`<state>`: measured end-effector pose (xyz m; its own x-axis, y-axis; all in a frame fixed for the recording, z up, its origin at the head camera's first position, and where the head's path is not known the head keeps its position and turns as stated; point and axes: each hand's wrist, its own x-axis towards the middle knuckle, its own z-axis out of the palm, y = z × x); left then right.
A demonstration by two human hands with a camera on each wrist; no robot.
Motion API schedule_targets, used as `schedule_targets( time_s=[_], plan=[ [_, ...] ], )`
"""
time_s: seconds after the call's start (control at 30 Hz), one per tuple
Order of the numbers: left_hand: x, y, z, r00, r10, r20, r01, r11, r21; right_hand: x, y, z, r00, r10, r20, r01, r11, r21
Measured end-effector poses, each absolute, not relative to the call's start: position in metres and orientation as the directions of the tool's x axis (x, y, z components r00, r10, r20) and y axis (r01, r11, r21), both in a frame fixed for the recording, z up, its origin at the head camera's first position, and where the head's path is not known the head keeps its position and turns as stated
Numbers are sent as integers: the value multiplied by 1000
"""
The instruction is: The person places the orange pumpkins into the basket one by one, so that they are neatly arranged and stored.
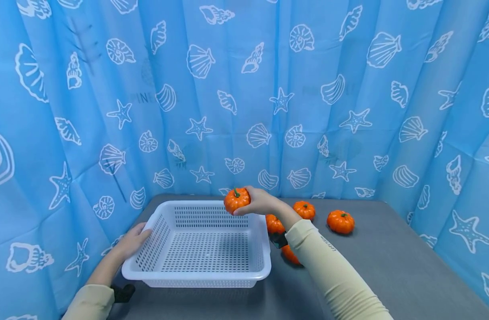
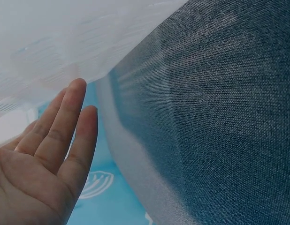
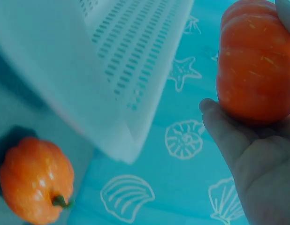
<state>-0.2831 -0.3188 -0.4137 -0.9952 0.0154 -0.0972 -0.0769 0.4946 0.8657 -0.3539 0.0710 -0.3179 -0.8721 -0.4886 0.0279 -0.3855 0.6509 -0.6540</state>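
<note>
A white plastic basket [image 1: 196,276] with slotted walls stands on the table. At its left rim is my left hand [image 1: 133,242], thumb over the edge; in the left wrist view the hand's fingers [image 2: 60,126] extend along the outside of the wall. My right hand [image 1: 262,202] grips a small orange pumpkin [image 1: 235,202] with a green stem, raised over the basket's back right corner. Fingers and thumb hold that pumpkin [image 3: 255,65] from its sides in the right wrist view. No other pumpkin shows inside the basket.
Several more pumpkins lie on the grey table [image 1: 388,266] right of the basket: one at the back [image 1: 304,210], one farther right [image 1: 340,222], others partly hidden by my right forearm. A blue shell-print curtain [image 1: 244,111] closes off the back and sides.
</note>
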Motion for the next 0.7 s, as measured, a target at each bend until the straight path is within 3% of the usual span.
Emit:
schedule_targets(
  time_s=[0.7],
  plan=[
    [-287, -321, -416, -995, 10, -101, -83, 484, 871, -360, 27, -340, -823, -568, 3, -417, 600, -683]
  ],
)
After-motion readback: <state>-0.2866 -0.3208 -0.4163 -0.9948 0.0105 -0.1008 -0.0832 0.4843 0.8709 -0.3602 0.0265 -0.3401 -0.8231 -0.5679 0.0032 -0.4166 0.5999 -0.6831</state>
